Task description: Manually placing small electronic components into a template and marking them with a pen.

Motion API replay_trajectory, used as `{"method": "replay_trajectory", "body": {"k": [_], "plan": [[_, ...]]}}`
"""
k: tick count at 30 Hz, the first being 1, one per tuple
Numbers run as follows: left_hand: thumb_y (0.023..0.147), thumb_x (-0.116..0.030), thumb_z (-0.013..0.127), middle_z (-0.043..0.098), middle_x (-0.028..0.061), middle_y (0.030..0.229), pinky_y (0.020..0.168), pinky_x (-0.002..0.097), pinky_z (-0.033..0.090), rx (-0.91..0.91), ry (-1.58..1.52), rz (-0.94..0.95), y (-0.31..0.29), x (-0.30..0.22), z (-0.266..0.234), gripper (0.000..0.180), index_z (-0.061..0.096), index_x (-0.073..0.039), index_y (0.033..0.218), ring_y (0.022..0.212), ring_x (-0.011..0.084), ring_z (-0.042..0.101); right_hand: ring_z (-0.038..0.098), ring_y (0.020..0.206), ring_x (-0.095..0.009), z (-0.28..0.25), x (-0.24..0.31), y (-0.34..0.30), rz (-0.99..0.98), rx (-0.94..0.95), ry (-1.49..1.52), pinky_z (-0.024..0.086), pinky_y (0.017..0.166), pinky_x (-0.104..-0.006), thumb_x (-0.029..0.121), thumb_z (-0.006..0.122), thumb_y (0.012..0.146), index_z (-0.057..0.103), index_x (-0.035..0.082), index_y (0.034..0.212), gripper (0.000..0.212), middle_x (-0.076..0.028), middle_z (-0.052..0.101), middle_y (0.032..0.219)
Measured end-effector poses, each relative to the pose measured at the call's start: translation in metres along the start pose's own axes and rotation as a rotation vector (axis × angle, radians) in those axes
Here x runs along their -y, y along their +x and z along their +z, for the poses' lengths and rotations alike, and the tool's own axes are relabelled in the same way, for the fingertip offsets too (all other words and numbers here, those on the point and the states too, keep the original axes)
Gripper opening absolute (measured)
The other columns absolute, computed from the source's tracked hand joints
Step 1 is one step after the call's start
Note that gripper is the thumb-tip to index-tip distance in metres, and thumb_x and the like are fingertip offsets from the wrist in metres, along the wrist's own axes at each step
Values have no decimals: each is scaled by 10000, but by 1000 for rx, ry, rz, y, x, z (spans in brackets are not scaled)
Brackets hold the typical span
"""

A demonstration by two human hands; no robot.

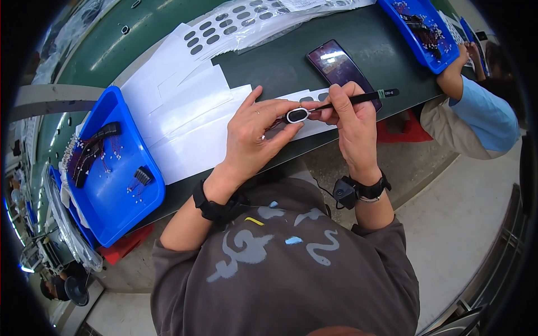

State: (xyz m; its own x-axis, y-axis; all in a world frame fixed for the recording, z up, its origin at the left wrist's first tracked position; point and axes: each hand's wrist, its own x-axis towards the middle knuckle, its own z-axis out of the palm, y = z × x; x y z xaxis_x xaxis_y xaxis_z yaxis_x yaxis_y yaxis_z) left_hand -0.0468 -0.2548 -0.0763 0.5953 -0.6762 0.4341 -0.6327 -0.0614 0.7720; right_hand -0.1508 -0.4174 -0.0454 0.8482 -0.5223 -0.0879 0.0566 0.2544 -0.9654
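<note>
My left hand (246,131) pinches a small oval part (297,115), black in the middle with a white rim, between thumb and forefinger. A thin wire with a white end hangs near that palm. Black tweezers (367,97) with a green band lie in the closed fingers of my right hand (358,126). Their tips reach the right edge of the oval part; whether they grip anything there is too small to tell. Beneath both hands runs a white strip (322,124) bearing dark ovals, partly covered by my fingers.
At left stands a blue tray (134,193) with black parts on red wires. White sheets (185,120) and a sheet of dark ovals (223,25) cover the table. A phone (339,64) lies beyond my right hand. Another blue tray (412,42) and a co-worker's arm (454,78) are at right.
</note>
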Motion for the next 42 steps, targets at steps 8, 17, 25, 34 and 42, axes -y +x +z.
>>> {"method": "replay_trajectory", "body": {"k": [8,17,25,34,42], "plan": [[792,-110,825,752,46,1047,1117,552,408,3,19,18,-2,4,2,313,734,-112,1092,1066,235,704,751,915,-233,1,-1,1,-3,-12,-2,624,731,-322,218,569,1067,521,54,858,269,-50,600,755],[806,-80,819,763,50,1068,1157,528,369,9,28,22,-1,3,1,287,736,-65,1080,1141,265,696,742,857,-182,0,-3,2,7,-20,-49,580,708,-252,223,578,1065,524,62,879,251,-57,655,796],[803,-79,824,760,52,1066,1165,527,358,-7,2,-14,-3,4,4,306,724,-61,1091,1160,273,688,713,802,-127,-1,-2,2,-27,-5,-125,475,644,-186,241,578,1066,529,76,887,249,-78,712,828],[802,-96,816,744,41,1047,1143,533,384,-8,-12,-23,0,3,4,276,713,-75,1057,1180,283,664,742,937,-204,3,3,1,-32,-12,83,554,739,-245,241,546,1081,527,61,883,268,-47,641,758],[816,-108,809,739,46,1051,1166,529,359,42,-13,-81,-3,4,4,280,721,-72,1079,1223,302,639,746,979,-259,1,-2,-4,7,-63,41,582,770,-289,231,536,1085,530,57,879,270,-38,600,757]]}}
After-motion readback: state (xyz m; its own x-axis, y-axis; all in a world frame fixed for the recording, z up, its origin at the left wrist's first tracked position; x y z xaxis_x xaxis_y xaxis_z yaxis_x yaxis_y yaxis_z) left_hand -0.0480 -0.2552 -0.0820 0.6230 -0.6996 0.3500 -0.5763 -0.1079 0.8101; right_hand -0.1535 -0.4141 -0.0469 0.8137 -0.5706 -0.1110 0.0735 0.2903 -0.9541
